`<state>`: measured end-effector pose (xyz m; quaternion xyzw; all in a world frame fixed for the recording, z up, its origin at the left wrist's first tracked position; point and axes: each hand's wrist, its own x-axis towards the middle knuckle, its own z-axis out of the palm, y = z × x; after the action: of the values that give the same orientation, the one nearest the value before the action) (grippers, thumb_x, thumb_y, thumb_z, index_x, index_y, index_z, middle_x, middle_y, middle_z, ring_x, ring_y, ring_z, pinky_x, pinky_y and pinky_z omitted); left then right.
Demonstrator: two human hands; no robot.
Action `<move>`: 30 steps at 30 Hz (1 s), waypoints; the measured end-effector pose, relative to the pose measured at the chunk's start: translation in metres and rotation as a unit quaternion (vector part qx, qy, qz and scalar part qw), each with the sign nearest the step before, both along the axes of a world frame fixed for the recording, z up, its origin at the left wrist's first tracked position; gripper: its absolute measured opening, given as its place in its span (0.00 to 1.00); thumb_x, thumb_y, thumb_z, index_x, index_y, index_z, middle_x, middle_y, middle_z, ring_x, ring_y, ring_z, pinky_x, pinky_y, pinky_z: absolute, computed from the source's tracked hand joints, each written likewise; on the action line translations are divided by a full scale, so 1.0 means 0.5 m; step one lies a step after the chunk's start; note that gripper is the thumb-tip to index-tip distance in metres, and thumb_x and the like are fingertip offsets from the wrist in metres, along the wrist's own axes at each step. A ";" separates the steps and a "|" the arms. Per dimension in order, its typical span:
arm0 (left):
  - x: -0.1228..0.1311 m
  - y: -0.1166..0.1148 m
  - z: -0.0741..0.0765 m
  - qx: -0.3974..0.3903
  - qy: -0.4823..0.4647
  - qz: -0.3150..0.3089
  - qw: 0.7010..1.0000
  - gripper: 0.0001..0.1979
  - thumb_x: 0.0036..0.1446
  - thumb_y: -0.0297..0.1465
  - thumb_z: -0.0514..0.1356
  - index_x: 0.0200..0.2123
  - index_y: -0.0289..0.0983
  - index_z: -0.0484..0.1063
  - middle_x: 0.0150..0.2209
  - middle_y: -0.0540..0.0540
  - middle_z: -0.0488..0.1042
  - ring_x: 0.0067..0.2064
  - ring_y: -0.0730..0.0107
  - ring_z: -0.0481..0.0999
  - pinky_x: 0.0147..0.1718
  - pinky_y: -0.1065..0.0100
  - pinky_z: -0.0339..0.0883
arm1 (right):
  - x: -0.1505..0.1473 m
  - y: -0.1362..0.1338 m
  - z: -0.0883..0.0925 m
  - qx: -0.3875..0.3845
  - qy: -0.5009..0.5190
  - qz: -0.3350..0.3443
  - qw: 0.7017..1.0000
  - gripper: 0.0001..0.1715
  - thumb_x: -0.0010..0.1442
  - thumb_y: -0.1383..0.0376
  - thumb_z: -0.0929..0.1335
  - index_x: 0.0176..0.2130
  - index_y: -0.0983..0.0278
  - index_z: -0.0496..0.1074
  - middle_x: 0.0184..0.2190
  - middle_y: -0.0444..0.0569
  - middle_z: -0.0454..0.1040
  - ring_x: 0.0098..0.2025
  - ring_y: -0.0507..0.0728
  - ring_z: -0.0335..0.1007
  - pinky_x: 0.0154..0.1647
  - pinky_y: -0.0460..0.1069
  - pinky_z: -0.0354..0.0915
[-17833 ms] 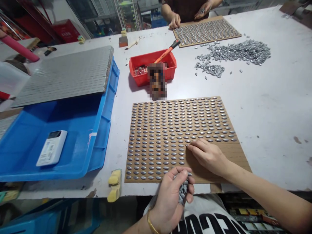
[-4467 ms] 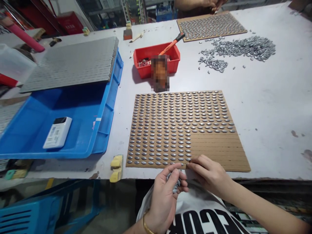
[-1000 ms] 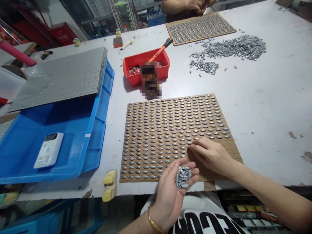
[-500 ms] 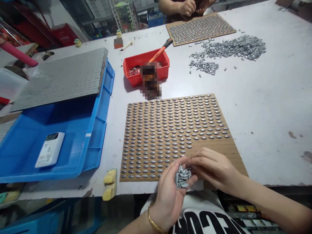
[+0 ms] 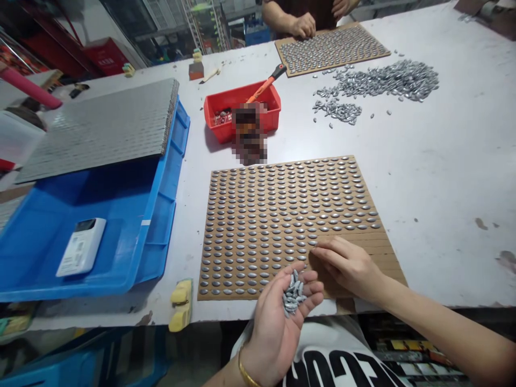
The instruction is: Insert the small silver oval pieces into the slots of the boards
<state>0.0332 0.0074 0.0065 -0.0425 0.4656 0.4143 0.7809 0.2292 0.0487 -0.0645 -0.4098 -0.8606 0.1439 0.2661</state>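
My left hand (image 5: 278, 317) is cupped palm up at the board's front edge, holding a small heap of silver oval metal pieces (image 5: 294, 294). My right hand (image 5: 350, 263) is over the brown cardboard sheet (image 5: 377, 248), thumb and fingers pinched together at the end of a row; what is between the fingertips is hidden. Rows of the same silver ovals (image 5: 264, 226) cover the sheet's left and far parts. Bare grooved cardboard shows at its near right, partly under my right hand.
A red bin (image 5: 217, 129) with an orange-handled tool (image 5: 262, 88) stands beyond the sheet. Loose silver pieces (image 5: 395, 78) lie farther right. On the left is a blue crate (image 5: 157, 236) with stacked sheets (image 5: 108, 123) across it. A co-worker's hand (image 5: 304, 26) touches another filled board (image 5: 334, 48).
My right hand has moved from the left palm to the end of a row on the sheet. My left hand has opened wider and shifted slightly left. The co-worker's hands have parted.
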 end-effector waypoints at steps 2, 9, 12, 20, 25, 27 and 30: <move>0.000 -0.001 -0.001 0.003 -0.002 -0.017 1.000 0.14 0.59 0.29 0.57 0.48 0.29 0.70 0.44 0.33 0.76 0.41 0.60 0.78 0.45 0.59 0.71 | 0.001 -0.001 0.000 0.011 -0.018 0.005 1.000 0.18 0.62 0.74 0.60 0.50 0.65 0.70 0.43 0.56 0.74 0.40 0.58 0.69 0.38 0.54 0.69; 0.004 -0.001 -0.001 0.003 0.008 -0.050 0.999 0.13 0.57 0.28 0.61 0.46 0.30 0.71 0.46 0.34 0.76 0.42 0.63 0.78 0.47 0.60 0.70 | -0.001 0.002 0.010 -0.003 -0.030 0.007 1.000 0.17 0.62 0.72 0.61 0.47 0.65 0.72 0.40 0.56 0.74 0.38 0.58 0.68 0.37 0.54 0.69; 0.005 -0.001 -0.004 0.006 0.006 -0.055 0.998 0.15 0.56 0.28 0.62 0.48 0.31 0.72 0.46 0.34 0.76 0.42 0.64 0.77 0.47 0.61 0.70 | -0.003 0.001 0.029 -0.032 0.001 0.002 1.000 0.17 0.63 0.72 0.61 0.49 0.63 0.71 0.41 0.55 0.73 0.39 0.58 0.68 0.38 0.53 0.69; 0.013 -0.003 -0.009 0.074 0.022 -0.090 0.993 0.13 0.59 0.28 0.58 0.47 0.35 0.73 0.47 0.40 0.72 0.44 0.67 0.71 0.45 0.63 0.70 | -0.036 0.001 0.118 -0.174 0.039 0.083 0.981 0.15 0.63 0.68 0.63 0.49 0.61 0.71 0.43 0.54 0.71 0.43 0.58 0.67 0.42 0.54 0.67; 0.016 -0.013 -0.011 0.085 0.025 -0.081 0.993 0.09 0.59 0.28 0.58 0.43 0.35 0.71 0.44 0.42 0.72 0.44 0.66 0.72 0.45 0.58 0.70 | -0.044 -0.013 0.126 -0.290 0.172 0.062 0.939 0.09 0.65 0.67 0.63 0.40 0.62 0.72 0.37 0.51 0.74 0.41 0.55 0.69 0.40 0.51 0.69; 0.017 -0.017 -0.014 0.081 0.018 -0.081 0.993 0.07 0.59 0.29 0.58 0.40 0.35 0.69 0.40 0.43 0.73 0.42 0.66 0.74 0.43 0.59 0.71 | -0.037 -0.030 0.123 -0.338 0.247 0.029 0.908 0.06 0.65 0.66 0.64 0.41 0.62 0.72 0.38 0.50 0.76 0.40 0.55 0.72 0.40 0.50 0.71; 0.015 -0.017 -0.014 0.053 0.004 -0.089 0.995 0.06 0.59 0.30 0.57 0.39 0.34 0.68 0.35 0.43 0.75 0.34 0.67 0.76 0.36 0.64 0.71 | -0.015 -0.051 0.112 -0.373 0.335 -0.065 0.863 0.04 0.62 0.64 0.68 0.40 0.61 0.71 0.39 0.50 0.78 0.39 0.56 0.76 0.37 0.48 0.73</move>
<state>0.0404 -0.0012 -0.0007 0.0425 0.4479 0.3673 0.8140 0.2217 0.0230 -0.0088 -0.4608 -0.5726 0.5655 0.3743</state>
